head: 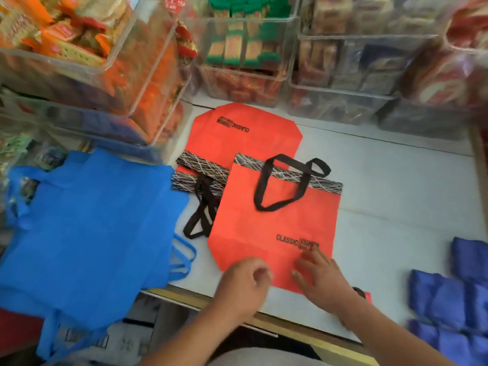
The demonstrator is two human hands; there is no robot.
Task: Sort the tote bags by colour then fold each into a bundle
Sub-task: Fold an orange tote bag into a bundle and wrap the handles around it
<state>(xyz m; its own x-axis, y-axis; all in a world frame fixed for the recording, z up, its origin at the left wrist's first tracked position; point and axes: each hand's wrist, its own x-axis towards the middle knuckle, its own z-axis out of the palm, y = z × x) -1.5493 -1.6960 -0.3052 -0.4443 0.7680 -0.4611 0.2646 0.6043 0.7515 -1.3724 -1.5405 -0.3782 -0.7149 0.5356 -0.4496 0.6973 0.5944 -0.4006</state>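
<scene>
Flat red tote bag [274,220] — black handles

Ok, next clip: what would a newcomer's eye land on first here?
Probably the near red tote bag, flat at the counter's centre, with the left hand and right hand at its near edge. A second red tote lies behind it, and blue totes are piled at left.

A white counter [383,196] fills the middle, with a wood-coloured edge [277,320] along its near side. Clear plastic bins [340,99] stand stacked along the far side and at the left, packed with wrapped snacks [237,46] in orange, red and green. Light is even and bright. Below the near edge it is dark and indistinct.
</scene>
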